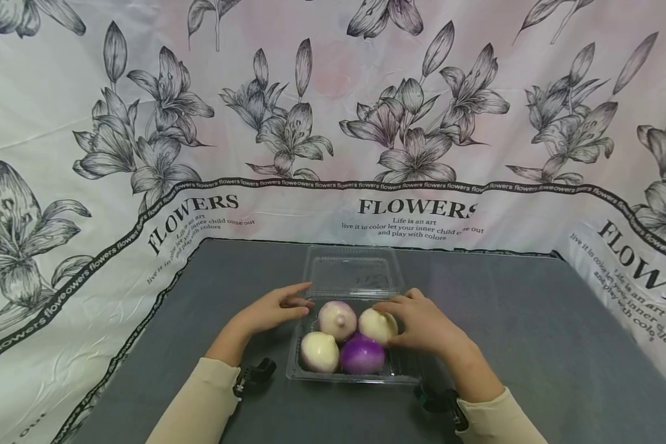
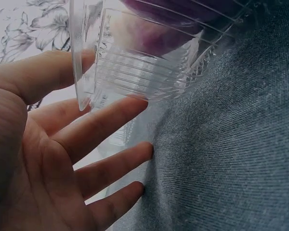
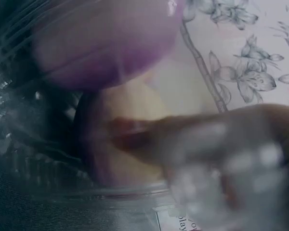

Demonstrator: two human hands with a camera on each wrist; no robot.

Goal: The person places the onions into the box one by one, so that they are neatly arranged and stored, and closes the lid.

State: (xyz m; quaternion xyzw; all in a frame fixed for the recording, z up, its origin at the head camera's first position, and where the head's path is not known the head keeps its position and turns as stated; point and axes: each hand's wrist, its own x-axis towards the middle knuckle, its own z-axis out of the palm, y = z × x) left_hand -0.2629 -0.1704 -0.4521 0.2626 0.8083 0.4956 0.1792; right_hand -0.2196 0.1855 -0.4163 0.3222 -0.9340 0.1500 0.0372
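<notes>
Far-right onion [image 1: 375, 327] in clear box [image 1: 355, 379] is clasped by right hand's [image 1: 424, 322] fingers; left hand [image 1: 273, 310] is held at left side, fingers apart — smooth onion might be dropped if loosely pinched.

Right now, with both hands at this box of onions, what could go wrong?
The pale onion under the right hand is round, so it might slip. The purple onion lies close beside it and could roll if nudged. The left hand is not curled round the clear container, which might slide if bumped.
</notes>
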